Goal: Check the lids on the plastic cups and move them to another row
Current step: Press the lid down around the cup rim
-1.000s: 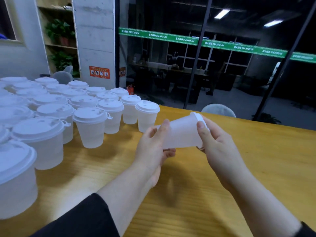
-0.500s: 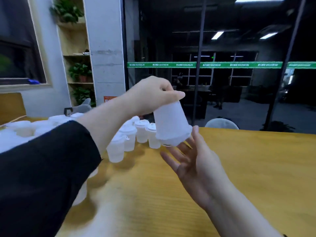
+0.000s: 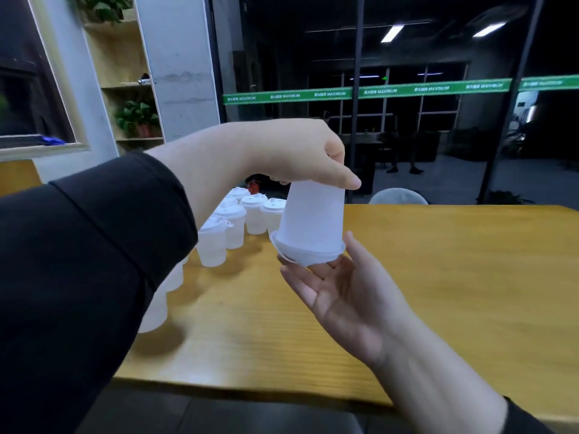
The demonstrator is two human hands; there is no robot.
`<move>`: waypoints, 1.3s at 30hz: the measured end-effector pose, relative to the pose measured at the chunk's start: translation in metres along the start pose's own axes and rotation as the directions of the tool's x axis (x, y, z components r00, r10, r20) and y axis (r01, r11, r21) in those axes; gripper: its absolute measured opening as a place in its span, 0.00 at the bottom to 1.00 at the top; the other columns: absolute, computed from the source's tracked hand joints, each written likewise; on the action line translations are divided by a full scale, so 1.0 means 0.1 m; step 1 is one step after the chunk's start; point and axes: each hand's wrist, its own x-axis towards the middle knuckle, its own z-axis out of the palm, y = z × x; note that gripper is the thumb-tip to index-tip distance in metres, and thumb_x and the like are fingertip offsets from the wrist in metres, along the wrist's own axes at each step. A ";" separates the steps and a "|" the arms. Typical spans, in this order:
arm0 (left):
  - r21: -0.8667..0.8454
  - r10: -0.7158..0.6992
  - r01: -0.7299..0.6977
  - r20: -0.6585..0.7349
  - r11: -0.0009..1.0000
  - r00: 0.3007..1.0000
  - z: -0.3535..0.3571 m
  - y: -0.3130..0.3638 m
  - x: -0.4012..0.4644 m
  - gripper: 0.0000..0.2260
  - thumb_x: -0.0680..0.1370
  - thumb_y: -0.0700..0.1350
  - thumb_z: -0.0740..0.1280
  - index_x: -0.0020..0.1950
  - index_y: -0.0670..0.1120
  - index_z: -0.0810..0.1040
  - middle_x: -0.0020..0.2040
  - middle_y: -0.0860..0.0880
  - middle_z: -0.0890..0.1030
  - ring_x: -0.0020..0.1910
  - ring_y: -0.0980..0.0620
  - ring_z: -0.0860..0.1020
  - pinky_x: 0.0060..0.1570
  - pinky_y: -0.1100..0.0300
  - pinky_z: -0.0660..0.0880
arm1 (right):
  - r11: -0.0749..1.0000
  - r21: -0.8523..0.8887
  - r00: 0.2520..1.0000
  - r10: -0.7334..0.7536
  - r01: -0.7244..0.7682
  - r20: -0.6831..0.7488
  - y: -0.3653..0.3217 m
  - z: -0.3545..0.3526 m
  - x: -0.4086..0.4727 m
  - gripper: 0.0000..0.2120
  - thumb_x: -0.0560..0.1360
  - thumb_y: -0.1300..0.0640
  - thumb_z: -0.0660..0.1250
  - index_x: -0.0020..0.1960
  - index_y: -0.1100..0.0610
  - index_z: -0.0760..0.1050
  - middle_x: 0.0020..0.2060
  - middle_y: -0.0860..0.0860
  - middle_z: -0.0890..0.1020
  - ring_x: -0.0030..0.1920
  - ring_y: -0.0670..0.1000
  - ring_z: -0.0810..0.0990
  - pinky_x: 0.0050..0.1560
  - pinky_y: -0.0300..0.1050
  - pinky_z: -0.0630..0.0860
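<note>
A translucent white plastic cup (image 3: 311, 222) hangs upside down above the wooden table (image 3: 438, 277), its white lid (image 3: 308, 255) facing down. My left hand (image 3: 300, 155) grips the cup's base from above, fingers curled round it. My right hand (image 3: 347, 292) lies palm up under the lid with straight fingers, the fingertips touching the lid. Several more lidded cups (image 3: 247, 214) stand in rows on the table's left part, partly hidden behind my left sleeve.
The table's near edge (image 3: 250, 393) runs across the bottom. A grey chair back (image 3: 398, 195) rises behind the far edge. Shelves with potted plants (image 3: 138, 117) and a concrete pillar stand at the back left, a dark glass wall beyond.
One second ago both hands held the cup sideways. My left hand then turned it upside down, and my right hand opened under the lid. The view has risen.
</note>
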 end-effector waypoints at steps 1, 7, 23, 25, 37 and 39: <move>-0.002 0.001 -0.001 -0.005 1.000 1.000 0.00 0.01 -0.01 0.19 0.77 0.66 0.67 0.52 0.50 0.82 0.48 0.49 0.83 0.42 0.49 0.82 0.36 0.57 0.76 | 1.000 -0.018 1.000 0.000 0.000 0.001 -0.01 -0.01 0.01 0.24 0.85 0.43 0.57 0.69 0.60 0.74 0.60 0.64 0.83 0.61 0.65 0.83 0.60 0.57 0.78; -0.070 0.019 -0.028 -0.131 0.997 0.991 0.06 0.01 -0.04 0.13 0.78 0.65 0.67 0.48 0.56 0.78 0.43 0.57 0.79 0.37 0.60 0.77 0.35 0.59 0.70 | 0.992 -0.126 1.000 -0.010 0.011 0.011 -0.13 -0.09 0.10 0.30 0.82 0.33 0.54 0.70 0.53 0.75 0.62 0.64 0.82 0.62 0.68 0.82 0.62 0.62 0.78; -0.975 -0.252 0.222 0.210 0.018 0.944 1.82 0.30 0.20 0.22 0.84 0.66 0.56 0.64 0.55 0.81 0.60 0.53 0.85 0.65 0.52 0.79 0.66 0.51 0.69 | 0.372 -0.899 0.863 -0.506 0.230 0.012 -1.04 -0.72 0.34 0.24 0.76 0.48 0.74 0.71 0.47 0.75 0.62 0.47 0.81 0.63 0.50 0.80 0.60 0.50 0.79; -0.960 -0.214 0.255 0.276 -0.119 0.937 1.91 0.41 0.30 0.20 0.84 0.65 0.56 0.60 0.54 0.81 0.59 0.51 0.86 0.64 0.51 0.80 0.69 0.48 0.72 | 0.187 -0.964 0.865 -0.496 0.189 0.073 -1.08 -0.88 0.31 0.30 0.75 0.49 0.75 0.75 0.44 0.70 0.64 0.43 0.78 0.62 0.44 0.78 0.58 0.41 0.76; -0.957 -0.189 0.281 0.290 -0.074 0.938 2.55 1.50 1.32 0.14 0.82 0.56 0.67 0.61 0.48 0.83 0.59 0.46 0.85 0.57 0.45 0.83 0.61 0.46 0.78 | 0.128 -0.988 0.805 -0.593 0.083 -0.009 -1.84 -1.91 0.04 0.39 0.75 0.54 0.76 0.80 0.43 0.61 0.70 0.46 0.73 0.63 0.41 0.77 0.48 0.24 0.74; -0.956 -0.164 0.278 0.290 -0.090 0.943 2.62 1.73 1.54 0.15 0.81 0.55 0.69 0.63 0.48 0.81 0.59 0.46 0.85 0.59 0.45 0.83 0.62 0.44 0.78 | 0.152 -0.986 0.764 -0.644 0.075 -0.041 -2.03 -2.07 -0.03 0.40 0.75 0.54 0.76 0.81 0.43 0.60 0.71 0.47 0.72 0.65 0.43 0.76 0.48 0.25 0.74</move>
